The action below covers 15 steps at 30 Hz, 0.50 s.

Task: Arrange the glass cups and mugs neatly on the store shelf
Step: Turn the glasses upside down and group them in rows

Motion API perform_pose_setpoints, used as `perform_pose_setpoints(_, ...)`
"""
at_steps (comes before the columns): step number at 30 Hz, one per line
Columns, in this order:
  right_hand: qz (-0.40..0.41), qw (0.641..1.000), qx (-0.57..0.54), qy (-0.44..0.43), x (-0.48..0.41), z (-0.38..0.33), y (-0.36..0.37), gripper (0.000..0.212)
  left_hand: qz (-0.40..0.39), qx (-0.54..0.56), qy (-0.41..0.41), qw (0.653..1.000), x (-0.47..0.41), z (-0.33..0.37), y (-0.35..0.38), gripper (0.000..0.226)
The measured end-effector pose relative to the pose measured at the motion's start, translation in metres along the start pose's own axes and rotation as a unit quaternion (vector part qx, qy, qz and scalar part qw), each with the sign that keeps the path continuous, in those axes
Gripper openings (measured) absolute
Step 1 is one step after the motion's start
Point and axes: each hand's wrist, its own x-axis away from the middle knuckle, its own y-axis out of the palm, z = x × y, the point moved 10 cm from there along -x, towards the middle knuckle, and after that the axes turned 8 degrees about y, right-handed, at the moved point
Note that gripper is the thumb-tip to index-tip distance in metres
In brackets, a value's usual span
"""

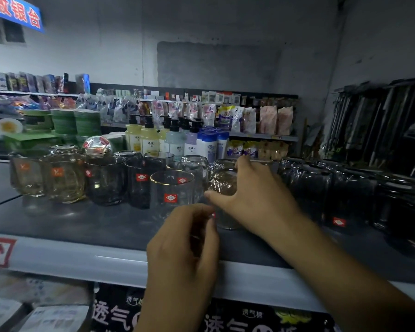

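My right hand [256, 195] spreads wide, fingers round the textured glass [223, 185], right of a clear cup [171, 190]. My left hand [185, 248] is curled nearer; holding what, I cannot tell.

left hand [185, 245]: low centre, back toward the camera, knuckles up, fingers curled in toward the palm. Whether they close on anything is not clear.
left forearm [168, 307]: bare, rises from the bottom edge.
right hand [252, 195]: higher and farther forward than the left. Thumb stretched out leftward, fingers reaching up and round a textured glass [222, 185], spanning it between thumb and fingers.
right forearm [345, 267]: bare, comes in diagonally from the lower right corner, wrist about straight.
spacing: left fingertips just under the right thumb; contact not clear.
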Motion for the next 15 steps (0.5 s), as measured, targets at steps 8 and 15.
perform_pose_setpoints(8,0.022,0.997,-0.060,-0.047,0.011,0.022,-0.023,0.064,-0.149,-0.098,0.128,0.976,-0.036,0.022,0.020,0.031)
perform_pose_setpoints(15,0.017,0.978,0.135,-0.156,0.017,0.045,-0.030,0.056,-0.395,-0.340,0.244,0.818,-0.070,0.021,0.082,0.070)
